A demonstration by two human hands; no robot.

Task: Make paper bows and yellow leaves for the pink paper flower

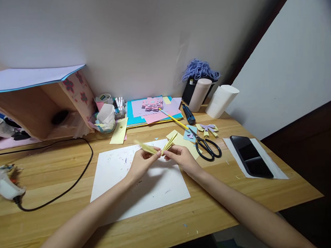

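Observation:
Over a marked white sheet (113, 184), both hands pinch a pleated piece of yellow paper (170, 141) near its middle. My left hand (142, 161) grips its left wing, which is blurred. On the other side, my right hand (182, 157) holds the right wing, where the fan folds show clearly. Black-handled scissors (206, 146) lie just right of my right hand, on and beside cut yellow paper (179, 140) and a small blue piece (188, 135). A finished-looking yellow and purple paper bow (208, 129) rests behind the scissors.
A glue gun (7, 185) with a black cord (82, 171) lies left. A phone (250, 157) sits right. Behind are a cardboard box (44, 107), a pink paper flower (153, 103), a pencil (173, 118), a utility knife (189, 114), a paper roll (222, 101) and markers (119, 104).

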